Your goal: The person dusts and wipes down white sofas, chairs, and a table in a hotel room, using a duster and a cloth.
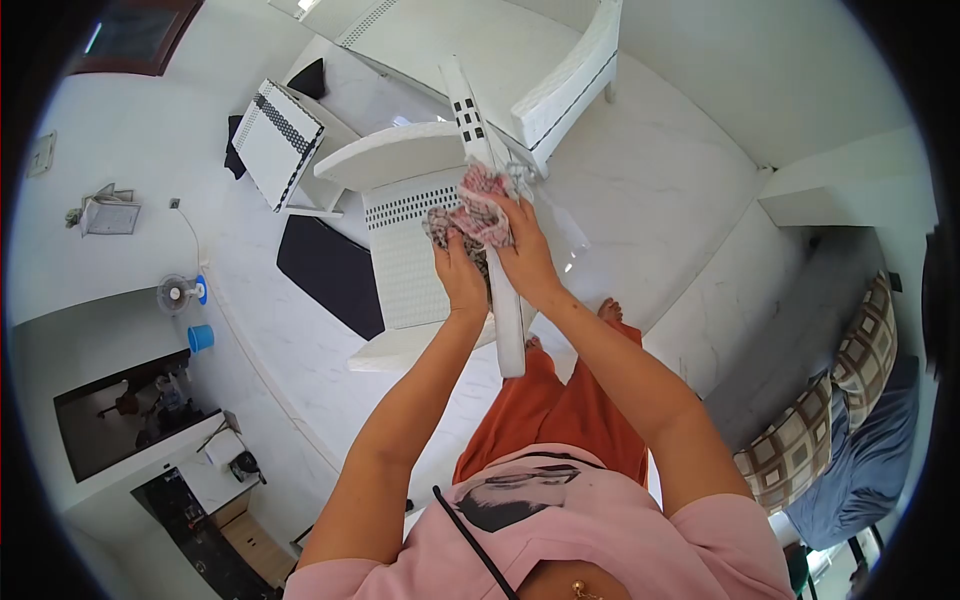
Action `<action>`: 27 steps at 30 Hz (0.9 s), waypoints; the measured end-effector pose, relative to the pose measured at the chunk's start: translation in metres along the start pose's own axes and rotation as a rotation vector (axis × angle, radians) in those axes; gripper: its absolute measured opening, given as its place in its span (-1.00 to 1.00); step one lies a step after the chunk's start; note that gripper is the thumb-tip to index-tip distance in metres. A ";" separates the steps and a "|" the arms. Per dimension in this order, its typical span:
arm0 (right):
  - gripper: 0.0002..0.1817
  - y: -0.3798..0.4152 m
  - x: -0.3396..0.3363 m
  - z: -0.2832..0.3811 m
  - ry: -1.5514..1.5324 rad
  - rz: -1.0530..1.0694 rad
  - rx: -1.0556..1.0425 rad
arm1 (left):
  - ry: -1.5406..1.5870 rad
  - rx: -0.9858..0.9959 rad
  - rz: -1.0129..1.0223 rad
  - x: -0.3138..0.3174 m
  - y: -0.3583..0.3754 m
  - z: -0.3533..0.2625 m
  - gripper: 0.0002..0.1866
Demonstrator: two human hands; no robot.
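A crumpled pink, white and grey patterned cloth (480, 208) is bunched between my two hands, above the arm of a white woven chair (412, 275). My left hand (461, 276) is closed on the cloth's greyish lower part, on the seat side of the arm. My right hand (526, 250) grips the pinkish part from the other side, its fingers pressed into the fabric. Under the cloth runs the white armrest (509, 335), with black woven squares at its far end. Whether the cloth touches the armrest all along is hidden by my hands.
Beyond stand a long white woven seat (450, 45) and another white chair (277, 142). A black cushion (330, 275) lies on the pale floor at left. A blue bucket (201, 338) and a fan (176, 294) are farther left. Checked pillows (795, 455) rest on a grey sofa at right.
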State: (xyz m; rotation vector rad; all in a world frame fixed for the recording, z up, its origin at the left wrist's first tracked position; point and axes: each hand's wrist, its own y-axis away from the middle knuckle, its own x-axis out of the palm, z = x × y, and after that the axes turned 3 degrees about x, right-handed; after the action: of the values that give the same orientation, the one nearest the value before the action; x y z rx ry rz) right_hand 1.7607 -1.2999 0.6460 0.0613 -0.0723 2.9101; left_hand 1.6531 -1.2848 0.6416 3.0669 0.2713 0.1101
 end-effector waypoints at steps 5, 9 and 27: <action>-0.21 0.155 -0.002 0.026 0.208 0.107 0.043 | 0.096 -0.259 -0.026 -0.099 0.047 -0.002 -0.61; -0.27 0.169 0.003 0.052 0.327 0.169 0.143 | 0.047 -0.315 -0.096 -0.180 0.091 -0.018 -0.65; -0.43 0.138 0.029 0.055 0.709 0.025 0.068 | 0.558 -0.415 -0.261 -0.234 0.101 -0.065 -0.69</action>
State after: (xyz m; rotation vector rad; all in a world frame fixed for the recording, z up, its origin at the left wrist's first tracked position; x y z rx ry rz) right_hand 1.7031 -1.4309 0.6958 -0.9483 0.1453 2.7730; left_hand 1.4358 -1.4225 0.6977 2.5018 0.5841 0.8854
